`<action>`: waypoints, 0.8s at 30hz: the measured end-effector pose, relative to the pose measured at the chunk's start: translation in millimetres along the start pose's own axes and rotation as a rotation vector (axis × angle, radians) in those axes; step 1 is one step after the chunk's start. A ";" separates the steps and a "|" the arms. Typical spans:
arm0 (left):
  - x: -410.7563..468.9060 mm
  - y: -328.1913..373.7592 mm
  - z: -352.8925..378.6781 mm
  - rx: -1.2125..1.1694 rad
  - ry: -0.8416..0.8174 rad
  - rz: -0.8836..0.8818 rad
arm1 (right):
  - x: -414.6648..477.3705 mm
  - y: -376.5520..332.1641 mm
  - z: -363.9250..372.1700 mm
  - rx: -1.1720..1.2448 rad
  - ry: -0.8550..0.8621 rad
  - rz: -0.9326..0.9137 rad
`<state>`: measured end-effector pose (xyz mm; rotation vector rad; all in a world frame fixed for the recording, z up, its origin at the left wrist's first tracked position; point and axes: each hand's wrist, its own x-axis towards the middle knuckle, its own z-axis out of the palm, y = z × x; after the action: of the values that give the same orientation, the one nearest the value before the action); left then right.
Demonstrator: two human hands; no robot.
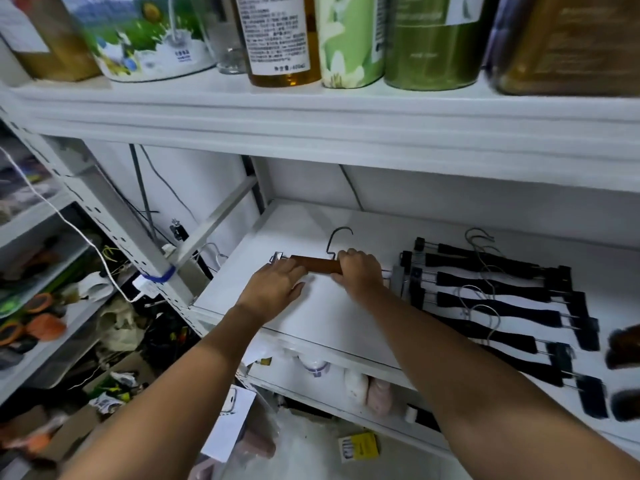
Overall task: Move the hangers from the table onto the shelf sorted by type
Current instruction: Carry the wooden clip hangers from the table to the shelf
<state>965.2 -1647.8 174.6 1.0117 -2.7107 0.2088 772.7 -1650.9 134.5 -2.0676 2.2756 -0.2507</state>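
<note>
Wooden hanger (317, 265) gripped by right hand (360, 271), touched by left hand (277, 287).

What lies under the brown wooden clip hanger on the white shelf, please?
Only bare white shelf shows beneath the brown wooden hanger; the left hand and right hand cover the rest.

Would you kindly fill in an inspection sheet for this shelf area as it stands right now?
Surface: white shelf board, holding hangers in two groups.
Job's things: wooden clip hanger lying flat at the left, hook towards the back; black clip hangers in an overlapping row at the right.
Clutter: dark brown items at the right edge, too blurred to identify.
Hands: right hand grips the wooden bar; left hand rests on it with straight fingers.
Cables: white cable hanging at the left; grey cable behind the shelf.
Surroundings: tins and a bottle on the shelf above; mixed items below.
</note>
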 end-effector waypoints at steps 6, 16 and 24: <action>-8.8 -12.5 12.6 -0.001 -0.018 -0.043 | 15.9 -18.9 18.5 -0.013 -0.023 0.006; -16.4 -29.7 25.6 -0.043 -0.040 -0.128 | 25.4 -27.5 31.6 -0.095 -0.039 0.114; -13.8 -15.5 27.2 -0.070 -0.093 -0.083 | 6.2 -12.5 27.7 -0.027 0.027 0.155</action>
<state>980.8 -1656.6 145.5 1.1372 -2.7305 0.0526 788.5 -1660.4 109.5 -1.8976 2.4524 -0.2419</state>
